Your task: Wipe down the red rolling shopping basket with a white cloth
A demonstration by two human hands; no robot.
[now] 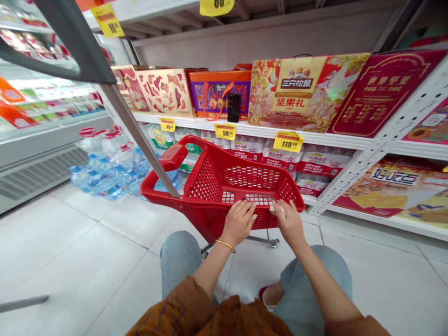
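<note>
A red plastic shopping cart with perforated walls stands before my knees, its basket holding nothing that I can see. My left hand, with a gold bracelet at the wrist, has its fingers curled over the near rim. To its right, my right hand is closed at the same rim, near the cart's right end. A small white wad, like crumpled tissue, shows at its fingers. The fingertips of both hands partly hide the rim.
A grey metal post rises from the cart's left end. Behind it, a white shelf bears gift boxes and a black phone-like object above packs of bottled water. Large water bottles stand on the floor at left.
</note>
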